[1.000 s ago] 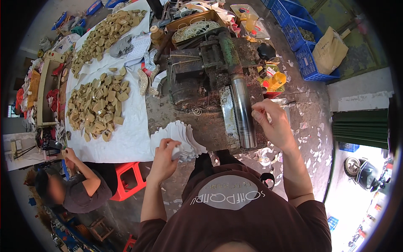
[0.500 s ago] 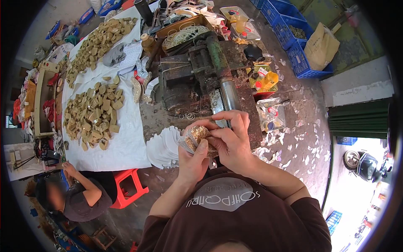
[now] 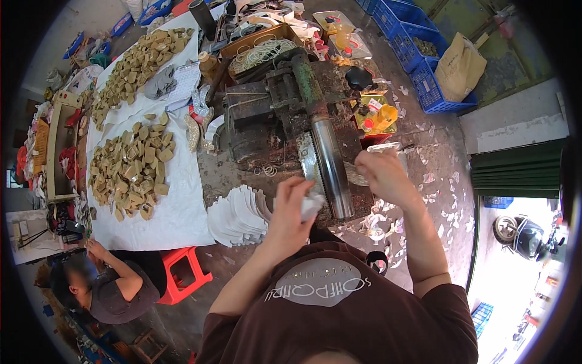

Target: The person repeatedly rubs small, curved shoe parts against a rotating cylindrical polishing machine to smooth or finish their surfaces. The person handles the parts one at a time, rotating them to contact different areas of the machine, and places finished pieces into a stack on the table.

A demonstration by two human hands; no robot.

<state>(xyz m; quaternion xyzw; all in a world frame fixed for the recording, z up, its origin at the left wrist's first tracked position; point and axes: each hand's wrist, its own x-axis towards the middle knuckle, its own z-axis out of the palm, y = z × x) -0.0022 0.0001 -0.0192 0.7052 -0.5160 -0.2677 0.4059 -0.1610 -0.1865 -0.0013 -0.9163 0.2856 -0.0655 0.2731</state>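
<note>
Workshop counter [image 3: 215, 173] with roller [image 3: 331, 167], left hand [image 3: 290, 213] at left of roller, fingers [image 3: 297, 186] gripping white piece [image 3: 312, 207], right hand [image 3: 390, 177] right of roller, fingers bent, grip I cannot tell, white stack [image 3: 240, 215] farther left of roller

Red stool [image 3: 193, 285], blue plastic crates [image 3: 423, 86]

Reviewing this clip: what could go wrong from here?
The left hand and right hand are on either side of the metal shaft; if it turns, either might get caught. The stacked white pieces lie near the close edge of the bench, so a bump could tip some off. Pale scraps litter the floor and might make footing slippery.
</note>
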